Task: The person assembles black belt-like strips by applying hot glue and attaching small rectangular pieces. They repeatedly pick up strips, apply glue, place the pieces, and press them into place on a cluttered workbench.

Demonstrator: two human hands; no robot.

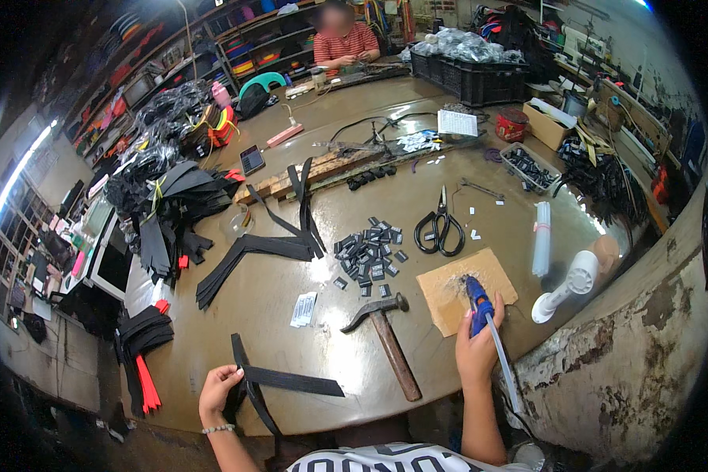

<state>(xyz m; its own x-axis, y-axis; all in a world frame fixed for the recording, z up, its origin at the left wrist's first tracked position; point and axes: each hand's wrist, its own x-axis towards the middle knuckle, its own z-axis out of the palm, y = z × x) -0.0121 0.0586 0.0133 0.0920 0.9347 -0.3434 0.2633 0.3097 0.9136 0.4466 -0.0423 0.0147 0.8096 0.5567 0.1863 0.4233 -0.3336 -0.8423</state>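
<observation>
My left hand (219, 387), at the table's near left edge, pinches a black webbing strap (291, 381); part of it lies across the tabletop and part hangs past the edge. My right hand (478, 346) is wrapped round a blue hot glue gun (477, 303), with a pale glue stick (502, 358) trailing from its back. The gun's nozzle rests over a tan cardboard piece (492, 271) smeared with glue. Between my hands lies a hammer (391, 346) with a wooden handle. Beyond it is a pile of small black tabs (367, 250), beside a stack of white labels (304, 309).
Black scissors (441, 228) and a bundle of clear glue sticks (541, 238) lie beyond the cardboard. A white plastic stand (566, 287) is at the right edge. More black straps (252, 250) lie left of the tabs. A person in a red striped shirt (346, 46) sits across the table.
</observation>
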